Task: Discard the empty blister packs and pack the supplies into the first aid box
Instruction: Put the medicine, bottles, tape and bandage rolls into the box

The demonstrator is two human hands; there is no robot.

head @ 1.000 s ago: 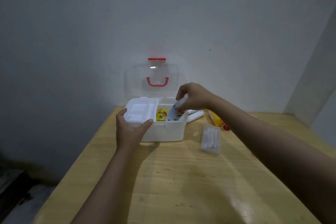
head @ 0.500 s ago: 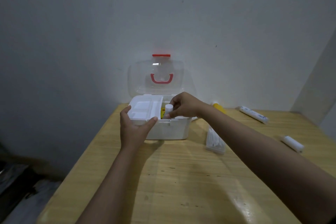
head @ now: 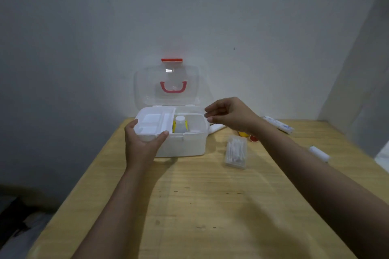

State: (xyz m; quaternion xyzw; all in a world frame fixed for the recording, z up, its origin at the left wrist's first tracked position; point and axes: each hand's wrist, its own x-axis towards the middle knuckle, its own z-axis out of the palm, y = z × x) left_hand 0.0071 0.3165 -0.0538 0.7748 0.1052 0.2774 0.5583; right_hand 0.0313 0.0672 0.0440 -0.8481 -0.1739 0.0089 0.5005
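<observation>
I see the left hand [head: 143, 145] gripping the front left corner of the open first aid box [head: 181, 145] on the bench [head: 210, 206]; the right hand [head: 229, 115] hovers empty, fingers loosely apart, just beside the box's right rim, a white bottle [head: 180, 124] upright inside

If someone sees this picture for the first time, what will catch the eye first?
Probably the white first aid box at the table's far edge, its clear lid with a red handle raised against the wall. A white bottle stands inside it. The left hand grips its front left corner, and the right hand hovers empty beside it.
</observation>
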